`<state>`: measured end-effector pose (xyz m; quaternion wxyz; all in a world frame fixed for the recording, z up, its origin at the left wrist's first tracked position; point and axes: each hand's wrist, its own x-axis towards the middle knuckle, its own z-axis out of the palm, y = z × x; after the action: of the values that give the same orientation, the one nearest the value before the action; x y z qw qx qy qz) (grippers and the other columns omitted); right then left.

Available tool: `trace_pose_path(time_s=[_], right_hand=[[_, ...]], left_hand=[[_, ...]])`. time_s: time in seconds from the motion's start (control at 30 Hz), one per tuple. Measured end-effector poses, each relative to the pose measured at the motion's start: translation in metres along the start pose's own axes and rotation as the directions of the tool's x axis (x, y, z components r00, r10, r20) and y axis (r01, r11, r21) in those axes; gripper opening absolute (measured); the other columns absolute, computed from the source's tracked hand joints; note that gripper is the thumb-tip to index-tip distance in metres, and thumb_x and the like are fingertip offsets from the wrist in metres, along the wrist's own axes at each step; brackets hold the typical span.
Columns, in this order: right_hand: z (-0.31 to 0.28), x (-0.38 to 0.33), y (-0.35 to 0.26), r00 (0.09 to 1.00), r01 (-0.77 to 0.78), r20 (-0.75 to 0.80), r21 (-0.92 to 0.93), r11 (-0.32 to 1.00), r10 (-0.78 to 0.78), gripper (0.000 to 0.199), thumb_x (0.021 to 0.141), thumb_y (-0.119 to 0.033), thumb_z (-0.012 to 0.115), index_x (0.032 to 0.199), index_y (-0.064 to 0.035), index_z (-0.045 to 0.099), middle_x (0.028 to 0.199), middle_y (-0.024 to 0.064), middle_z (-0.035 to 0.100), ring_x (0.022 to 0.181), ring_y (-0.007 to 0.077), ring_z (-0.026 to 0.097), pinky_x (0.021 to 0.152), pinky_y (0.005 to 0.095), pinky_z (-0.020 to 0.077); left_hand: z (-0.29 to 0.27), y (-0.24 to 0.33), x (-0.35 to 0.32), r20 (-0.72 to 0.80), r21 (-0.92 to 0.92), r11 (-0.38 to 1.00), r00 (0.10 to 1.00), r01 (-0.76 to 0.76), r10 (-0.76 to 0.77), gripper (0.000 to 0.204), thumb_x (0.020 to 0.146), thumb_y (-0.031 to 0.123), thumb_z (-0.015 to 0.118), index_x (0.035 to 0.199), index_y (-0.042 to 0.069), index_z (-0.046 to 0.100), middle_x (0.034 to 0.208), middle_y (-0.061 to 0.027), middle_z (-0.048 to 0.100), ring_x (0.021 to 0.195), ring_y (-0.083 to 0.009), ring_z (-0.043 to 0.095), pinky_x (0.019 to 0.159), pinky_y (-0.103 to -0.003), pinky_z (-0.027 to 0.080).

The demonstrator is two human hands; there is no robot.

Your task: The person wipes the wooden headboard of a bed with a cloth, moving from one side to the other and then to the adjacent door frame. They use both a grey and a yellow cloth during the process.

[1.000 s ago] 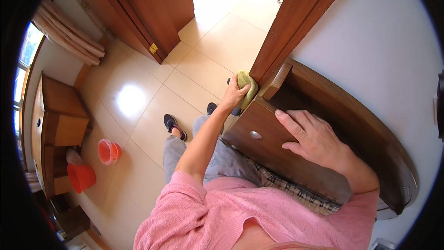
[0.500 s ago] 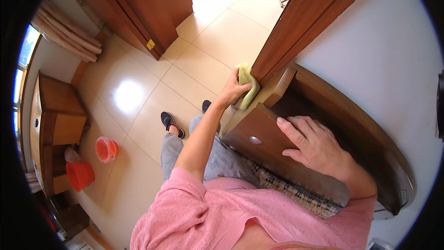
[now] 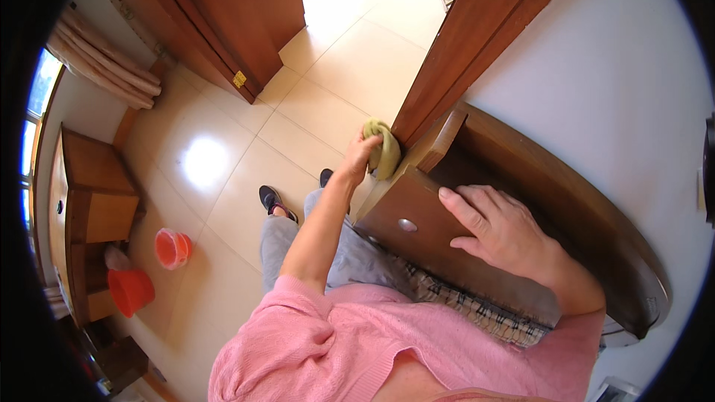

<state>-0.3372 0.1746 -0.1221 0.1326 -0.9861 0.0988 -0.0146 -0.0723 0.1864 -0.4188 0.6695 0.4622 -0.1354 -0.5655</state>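
A yellow-green cloth (image 3: 384, 150) is bunched in my left hand (image 3: 359, 158), whose fingers close round it. The cloth lies at the far end of a dark brown wooden cabinet (image 3: 573, 186), close to the foot of the door frame; whether it touches the wood I cannot tell. The cabinet has a curved back edge, and a dark hollow shows behind its front panel (image 3: 387, 205). A round silver knob (image 3: 407, 225) sits on that panel. Over the panel's upper edge rests my right hand (image 3: 503, 231), fingers stretched out, holding nothing.
A brown door frame (image 3: 477, 37) rises beyond the cabinet, with an open door (image 3: 223, 15) opposite. Two red buckets, one smaller (image 3: 173, 248) and one larger (image 3: 131, 292), stand on the tiled floor beside a wooden desk (image 3: 97, 186). Checked fabric (image 3: 477, 305) lies below the panel.
My left hand has drawn the cloth slightly left and down, and the cloth is now more bunched. My right hand keeps its place on the panel.
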Motion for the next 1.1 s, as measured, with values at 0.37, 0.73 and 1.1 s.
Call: trace_pose_path(time_s=[0.37,0.73,1.1], right_hand=[[0.004,-0.005,-0.007,0.994,0.005,-0.105,-0.034,0.999,-0.008,0.087,0.072,-0.015,0.083,0.149,-0.0130,0.043,0.123,0.0120,0.058,0.099,0.0338,0.061,0.085,0.0432,0.0527],[0.062,0.016,-0.077,0.924,0.295,-0.279,0.094,0.951,-0.259,0.050,0.082,-0.022,0.076,0.126,-0.0033,0.060,0.125,0.0149,0.061,0.108,0.0336,0.062,0.090,0.0422,0.0515],[0.116,0.137,-0.149,0.988,0.021,0.051,0.894,-0.447,0.147,0.027,0.100,-0.016,0.062,0.123,-0.0032,0.064,0.113,0.0050,0.070,0.104,0.0130,0.065,0.095,0.0304,0.0506]], left_hand=[[-0.048,0.132,-0.149,-0.012,-0.563,0.794,0.963,-0.228,0.268,0.041,0.099,0.031,0.047,0.121,-0.001,0.063,0.113,-0.0158,0.070,0.102,-0.0272,0.069,0.092,-0.042,0.057],[-0.064,0.155,-0.274,-0.014,-0.627,0.685,0.885,-0.370,0.465,0.044,0.102,0.032,0.045,0.128,0.001,0.061,0.124,-0.0152,0.068,0.111,-0.0304,0.067,0.095,-0.045,0.056],[-0.104,0.108,-0.332,-0.023,-0.577,0.736,0.907,-0.355,0.421,0.042,0.102,0.050,0.053,0.116,0.012,0.064,0.118,-0.0039,0.069,0.116,-0.0198,0.062,0.100,-0.039,0.051]])
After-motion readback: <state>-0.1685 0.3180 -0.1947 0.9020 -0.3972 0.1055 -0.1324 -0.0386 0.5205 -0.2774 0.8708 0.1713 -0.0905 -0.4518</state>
